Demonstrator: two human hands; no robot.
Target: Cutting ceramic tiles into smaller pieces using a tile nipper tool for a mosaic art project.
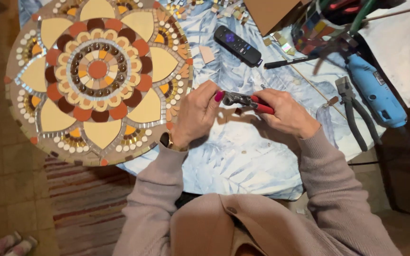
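Observation:
My right hand [285,113] grips the red handles of a pair of tile nippers [245,100] over the leaf-patterned tablecloth [233,156]. My left hand [196,114] is closed at the nippers' metal jaws, thumb and fingers pinched there; whatever small piece it holds is hidden. A round mosaic panel [98,71], with a flower pattern in cream, orange, brown and small white dots, lies to the left, its edge just beside my left hand.
A black remote control [237,45] and a black pen [288,61] lie behind my hands. At the right are grey-handled pliers [354,114], a blue rotary tool [375,90] and a mosaic-covered cup of tools [316,28]. Loose tile bits [207,54] are scattered about.

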